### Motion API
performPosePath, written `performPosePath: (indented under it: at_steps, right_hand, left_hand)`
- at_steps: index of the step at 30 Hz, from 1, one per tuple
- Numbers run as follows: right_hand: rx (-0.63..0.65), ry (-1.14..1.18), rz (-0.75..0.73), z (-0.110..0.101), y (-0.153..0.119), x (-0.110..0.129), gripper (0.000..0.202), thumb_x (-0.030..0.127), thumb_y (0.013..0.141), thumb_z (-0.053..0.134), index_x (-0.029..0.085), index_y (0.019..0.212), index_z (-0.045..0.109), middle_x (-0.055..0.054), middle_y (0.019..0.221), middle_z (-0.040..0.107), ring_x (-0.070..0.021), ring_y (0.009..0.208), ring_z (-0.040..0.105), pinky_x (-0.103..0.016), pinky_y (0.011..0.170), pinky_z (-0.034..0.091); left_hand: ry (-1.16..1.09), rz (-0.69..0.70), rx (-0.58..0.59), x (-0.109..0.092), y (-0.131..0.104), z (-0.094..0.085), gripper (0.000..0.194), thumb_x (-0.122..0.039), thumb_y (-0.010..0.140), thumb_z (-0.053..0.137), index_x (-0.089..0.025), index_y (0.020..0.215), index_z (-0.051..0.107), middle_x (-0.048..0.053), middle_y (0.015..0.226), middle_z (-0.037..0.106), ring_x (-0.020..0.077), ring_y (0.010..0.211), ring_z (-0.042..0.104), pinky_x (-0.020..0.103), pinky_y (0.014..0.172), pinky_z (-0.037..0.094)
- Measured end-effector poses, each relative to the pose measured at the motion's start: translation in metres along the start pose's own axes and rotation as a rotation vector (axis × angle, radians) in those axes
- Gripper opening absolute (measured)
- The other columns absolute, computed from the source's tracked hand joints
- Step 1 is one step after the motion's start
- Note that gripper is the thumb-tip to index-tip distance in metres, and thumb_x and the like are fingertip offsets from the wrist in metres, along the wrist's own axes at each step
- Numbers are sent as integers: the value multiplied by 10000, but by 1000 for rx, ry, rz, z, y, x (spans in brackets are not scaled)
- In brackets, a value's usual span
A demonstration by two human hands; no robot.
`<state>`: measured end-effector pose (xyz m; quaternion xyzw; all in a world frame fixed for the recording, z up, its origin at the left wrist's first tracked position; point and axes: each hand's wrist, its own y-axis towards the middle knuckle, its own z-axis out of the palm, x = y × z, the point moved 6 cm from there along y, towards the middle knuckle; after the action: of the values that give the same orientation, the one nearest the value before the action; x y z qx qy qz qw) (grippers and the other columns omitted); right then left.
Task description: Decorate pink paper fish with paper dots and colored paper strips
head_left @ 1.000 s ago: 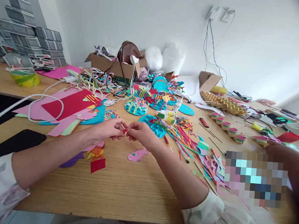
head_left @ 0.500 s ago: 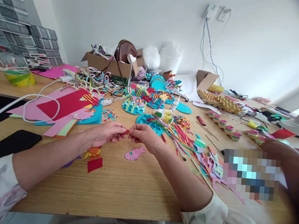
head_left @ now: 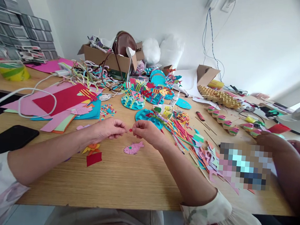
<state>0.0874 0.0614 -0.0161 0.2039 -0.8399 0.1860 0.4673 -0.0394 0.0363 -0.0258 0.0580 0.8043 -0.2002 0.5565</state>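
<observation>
Since the earlier frame the two hands have parted: their fingertips then met around one small red piece [head_left: 130, 129], and now a narrow gap lies between them, with the piece on the right hand's side.

One pink fish [head_left: 133, 148] lies flat on the table [head_left: 123, 186], just below the hands, its head toward the left. One red paper rectangle [head_left: 94, 159] and one orange-and-yellow cut-out [head_left: 92, 148] lie near the left forearm, and one black phone [head_left: 10, 139] lies farther left. Four pink-and-green shapes sit along one carton strip [head_left: 223, 121] on the right. One brown bag [head_left: 124, 44] rests in an open cardboard box [head_left: 104, 58] by the wall. The paper strips [head_left: 179, 132] are too many and too tangled to count.

Both forearms reach in from the near edge and slant toward each other above the table. The left hand [head_left: 111, 128] points right, fingers curled, thumb and forefinger together at the tips; whether anything thin is between them, I cannot tell. The right hand [head_left: 148, 131] points left, fingers folded in, its thumb and forefinger clamped on the red piece, which sticks out from the tips. At the far right, another person's hand [head_left: 269, 141] is beside a red sheet [head_left: 279, 128].
</observation>
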Motion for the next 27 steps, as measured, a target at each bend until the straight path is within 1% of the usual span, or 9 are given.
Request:
performPosePath:
  at_steps: [2,3,6,8,10,14,19,24,27]
  right_hand:
    - [7,-113,-26,-7,-3,-6,65,129,701,501,152,672,554,46,580,515,-67,524,449,-179,488,328]
    - [21,-168,-36,-9,-5,-9,64,131,692,510,154,670,567,47,578,517,-69,529,449,-181,491,320]
    - [86,-308,-57,-10,-11,-14,81,142,678,522,163,667,600,40,582,550,-79,543,468,-186,500,315]
    - [122,-384,-63,-7,-15,-13,97,152,680,525,169,683,621,30,607,580,-86,561,484,-186,498,310]
    - [144,-451,-64,-2,-17,-10,117,150,681,526,172,703,639,22,640,602,-90,579,497,-183,490,300]
    - [185,-544,-55,6,-19,-3,138,141,680,531,170,720,660,13,660,622,-92,586,508,-180,480,291]
    - [212,-598,-47,8,-20,-1,157,147,690,524,167,755,666,5,682,633,-96,594,515,-178,476,295]
    - [219,-627,-38,10,-20,-2,147,176,701,540,171,768,671,-3,693,639,-101,599,519,-180,474,296]
    - [219,-636,-37,11,-20,-2,147,178,704,541,172,768,672,-4,692,643,-100,590,519,-182,473,295]
  left_hand:
    - [195,35,-52,3,-3,-2,129,-267,696,539,-165,755,592,-34,574,519,93,496,434,200,445,282]
    - [303,75,-64,4,-6,-1,119,-242,695,533,-168,744,612,-20,612,562,108,539,474,209,486,325]
    - [540,240,-21,5,-15,11,153,-189,722,497,-179,721,650,15,752,645,152,717,558,235,653,393]
    - [610,313,14,9,-21,19,203,-190,764,460,-190,767,663,22,795,653,159,765,569,239,694,398]
    - [638,350,17,13,-24,24,229,-207,797,437,-202,823,664,22,806,650,157,766,570,237,695,405]
    - [656,425,-7,18,-26,26,252,-246,836,413,-209,895,655,28,848,637,158,795,568,237,719,416]
    - [725,494,-17,21,-28,31,311,-241,873,344,-201,934,647,44,858,608,162,808,551,239,711,415]
    - [730,483,15,27,-31,36,331,-220,885,308,-233,976,626,20,822,553,139,747,533,214,638,390]
    - [717,450,16,28,-32,36,324,-194,869,319,-249,966,624,3,803,534,130,733,519,206,629,375]
